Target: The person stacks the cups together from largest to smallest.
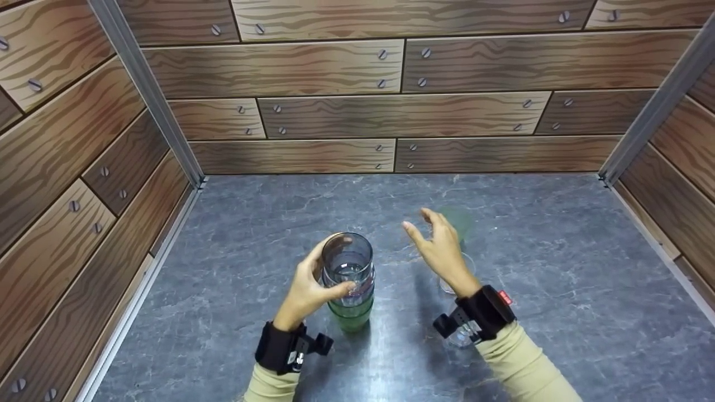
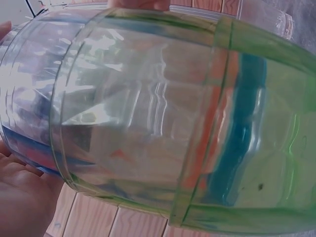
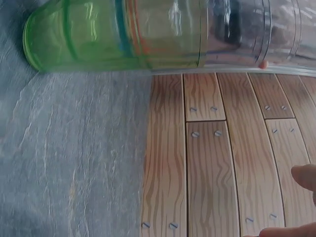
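Left hand (image 1: 306, 290) gripping stack of cups (image 1: 349, 282) mid-surface | right hand (image 1: 441, 251) wide, holding nothing | risk: careless bump topples tall stack

No legible text or labels

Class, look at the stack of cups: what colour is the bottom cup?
Green: the bottom cup of the stack shows best in the right wrist view.
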### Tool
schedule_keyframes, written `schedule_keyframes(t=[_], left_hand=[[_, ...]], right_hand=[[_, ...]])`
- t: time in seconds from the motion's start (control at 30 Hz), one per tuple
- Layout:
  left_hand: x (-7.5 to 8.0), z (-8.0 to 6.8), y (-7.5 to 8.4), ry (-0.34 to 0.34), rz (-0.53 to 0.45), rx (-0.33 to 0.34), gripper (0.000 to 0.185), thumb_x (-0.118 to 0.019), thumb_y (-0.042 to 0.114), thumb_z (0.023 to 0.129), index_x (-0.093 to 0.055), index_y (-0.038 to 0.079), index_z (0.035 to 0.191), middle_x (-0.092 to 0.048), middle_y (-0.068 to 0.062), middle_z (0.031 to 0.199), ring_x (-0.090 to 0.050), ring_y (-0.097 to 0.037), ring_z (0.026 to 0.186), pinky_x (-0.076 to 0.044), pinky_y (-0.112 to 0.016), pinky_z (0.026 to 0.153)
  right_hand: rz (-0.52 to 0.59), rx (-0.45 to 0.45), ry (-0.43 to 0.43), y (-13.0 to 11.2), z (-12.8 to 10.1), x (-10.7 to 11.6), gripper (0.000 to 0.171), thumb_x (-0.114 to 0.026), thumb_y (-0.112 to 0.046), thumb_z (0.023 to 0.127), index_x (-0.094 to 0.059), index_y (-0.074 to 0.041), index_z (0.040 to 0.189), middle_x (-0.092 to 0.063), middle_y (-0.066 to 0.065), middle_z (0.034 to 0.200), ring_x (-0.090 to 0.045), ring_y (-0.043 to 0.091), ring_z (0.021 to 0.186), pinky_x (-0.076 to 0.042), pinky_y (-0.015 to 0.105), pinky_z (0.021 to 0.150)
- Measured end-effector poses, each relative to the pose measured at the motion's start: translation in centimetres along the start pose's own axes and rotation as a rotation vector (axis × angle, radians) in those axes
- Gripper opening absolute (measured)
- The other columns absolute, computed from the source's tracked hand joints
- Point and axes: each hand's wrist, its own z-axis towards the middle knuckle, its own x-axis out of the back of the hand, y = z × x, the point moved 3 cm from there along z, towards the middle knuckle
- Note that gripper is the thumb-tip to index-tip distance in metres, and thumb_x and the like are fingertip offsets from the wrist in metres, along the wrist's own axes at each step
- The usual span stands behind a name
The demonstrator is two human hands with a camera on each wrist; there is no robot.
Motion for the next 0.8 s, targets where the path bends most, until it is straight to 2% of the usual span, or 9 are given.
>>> schedule_keyframes(t=[0.23, 0.6, 0.8], left_hand=[[0.0, 0.0, -0.1, -0.003, -0.019, 0.011, 0.083, -0.077, 0.000, 0.066, -0.037, 0.004, 0.138, -0.053, -0.016, 0.133, -0.058, -0.017, 0.115, -0.048, -0.026, 0.103], [-0.1, -0.1, 0.1, -0.003, -0.028, 0.031, 0.084, -0.077, -0.001, 0.066, -0.036, 0.005, 0.139, -0.052, -0.016, 0.135, -0.057, -0.019, 0.116, -0.047, -0.026, 0.103], [-0.1, -0.1, 0.0, -0.005, -0.024, 0.033, 0.084, -0.077, -0.001, 0.066, -0.036, 0.006, 0.139, -0.052, -0.015, 0.135, -0.057, -0.018, 0.116, -0.047, -0.025, 0.103]], right_hand=[[-0.039, -0.040, -0.036, 1.1, 0.8, 0.5, 0.064, -0.057, -0.037, 0.090, -0.039, 0.006, 0.134, -0.047, 0.025, 0.134, -0.044, 0.039, 0.126, -0.038, 0.051, 0.110], [-0.108, -0.031, -0.039, 2.2, 1.3, 0.6, 0.065, -0.058, -0.035, 0.089, -0.039, 0.008, 0.133, -0.047, 0.027, 0.133, -0.045, 0.041, 0.124, -0.039, 0.051, 0.108], [-0.133, -0.056, -0.040, 2.8, 1.8, 0.9, 0.066, -0.059, -0.034, 0.089, -0.038, 0.009, 0.134, -0.046, 0.029, 0.134, -0.043, 0.042, 0.125, -0.037, 0.052, 0.110]])
